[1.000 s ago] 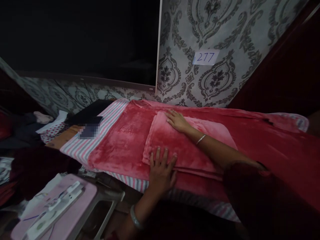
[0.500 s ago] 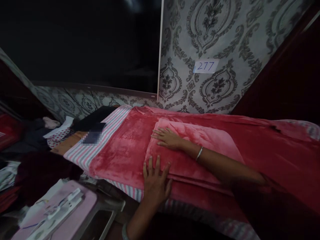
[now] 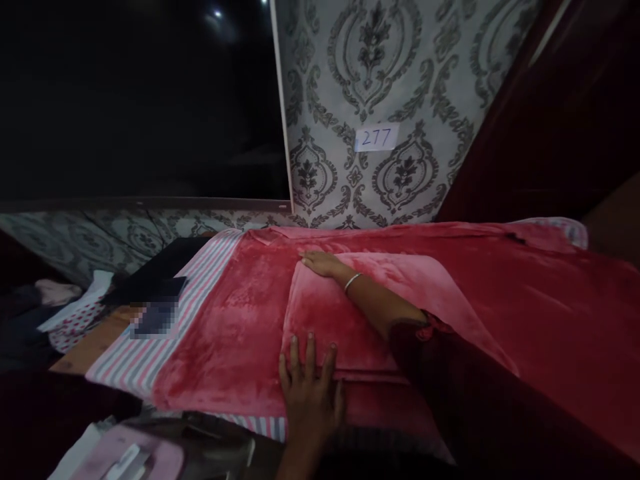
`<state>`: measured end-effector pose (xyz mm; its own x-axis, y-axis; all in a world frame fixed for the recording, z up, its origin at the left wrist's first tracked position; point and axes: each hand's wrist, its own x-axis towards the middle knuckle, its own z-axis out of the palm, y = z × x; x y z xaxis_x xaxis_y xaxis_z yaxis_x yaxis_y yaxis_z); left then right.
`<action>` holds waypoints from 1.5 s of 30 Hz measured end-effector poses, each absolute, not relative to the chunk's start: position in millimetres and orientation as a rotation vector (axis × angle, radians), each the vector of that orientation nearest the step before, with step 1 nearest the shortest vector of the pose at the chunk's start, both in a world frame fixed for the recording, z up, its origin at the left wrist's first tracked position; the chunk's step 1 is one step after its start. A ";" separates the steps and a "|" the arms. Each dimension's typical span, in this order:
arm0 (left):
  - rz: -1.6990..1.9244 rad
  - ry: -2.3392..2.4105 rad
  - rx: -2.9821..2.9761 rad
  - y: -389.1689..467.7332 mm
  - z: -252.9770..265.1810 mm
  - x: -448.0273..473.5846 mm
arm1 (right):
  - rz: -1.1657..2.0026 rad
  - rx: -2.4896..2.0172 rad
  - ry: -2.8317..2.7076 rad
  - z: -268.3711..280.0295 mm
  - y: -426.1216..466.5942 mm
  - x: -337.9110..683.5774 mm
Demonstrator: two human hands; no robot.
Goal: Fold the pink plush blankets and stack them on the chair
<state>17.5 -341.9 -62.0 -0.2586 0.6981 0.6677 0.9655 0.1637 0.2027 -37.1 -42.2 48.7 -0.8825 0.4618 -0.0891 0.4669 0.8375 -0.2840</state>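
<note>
A folded red plush cloth (image 3: 360, 313), like a small blanket, lies on a larger spread of red plush fabric (image 3: 225, 327). Spread fingers of my left hand (image 3: 310, 390) rest flat on the near left corner of the folded piece. At its far left corner lies my right hand (image 3: 320, 263), palm down with the fingers stretched to the left; it holds nothing. A striped pink, grey and white cloth (image 3: 120, 367) shows under the red fabric at the left and along the front edge.
Behind stand a large dark television (image 3: 140, 100) and a patterned wall with a paper label (image 3: 377, 137) reading 277. A dark flat object (image 3: 155, 267) sits on the left end. Piled clothes (image 3: 75, 320) are further left, and a pink-topped stool (image 3: 145, 447) is at lower left.
My right hand has moved to the far left corner of the folded cloth, its fingers closer together. My left hand stays at the near corner. The camera view has shifted right.
</note>
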 end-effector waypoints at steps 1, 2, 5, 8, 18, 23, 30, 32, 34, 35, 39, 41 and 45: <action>-0.841 -2.016 -1.580 -341.7 -62.5 16.0 | -0.470 0.779 3.002 53.0 -43.5 -36.9; -0.833 -2.009 -1.584 -341.4 -62.7 14.7 | -0.465 0.796 3.017 58.1 -45.6 -35.8; -0.831 -1.995 -1.594 -340.4 -61.3 12.8 | -0.425 0.765 3.116 75.1 -57.8 -21.8; -0.822 -2.010 -1.598 -339.3 -57.9 14.0 | -0.388 0.591 3.198 84.2 -82.5 17.0; -0.600 -2.050 -1.764 -347.5 4.2 -0.2 | -0.382 -0.078 3.253 41.3 -135.4 177.0; -0.660 -1.776 -2.444 -284.1 60.1 -4.1 | -0.404 -0.013 3.329 16.0 -135.8 177.5; -0.254 -1.534 -2.959 -160.3 54.0 -2.1 | -0.470 0.017 3.351 8.1 -138.1 177.0; -0.171 -1.488 -2.972 -133.0 49.1 -5.5 | -0.469 0.018 3.332 11.4 -138.9 177.5; -0.091 -1.491 -2.966 -107.4 47.3 -10.4 | -0.459 0.024 3.324 15.0 -139.6 178.3; -0.056 -1.523 -2.947 -95.2 47.3 -13.1 | -0.461 0.022 3.320 16.5 -139.9 178.8; -0.052 -1.795 -2.820 -52.0 47.3 -23.3 | -0.511 0.035 3.295 20.4 -140.3 181.1; -0.099 -1.945 -2.780 -35.5 45.3 -27.0 | -0.519 0.031 3.293 21.9 -140.3 181.5; -0.233 -2.199 -2.653 -16.3 37.1 -29.4 | -0.494 0.029 3.298 24.3 -139.1 181.1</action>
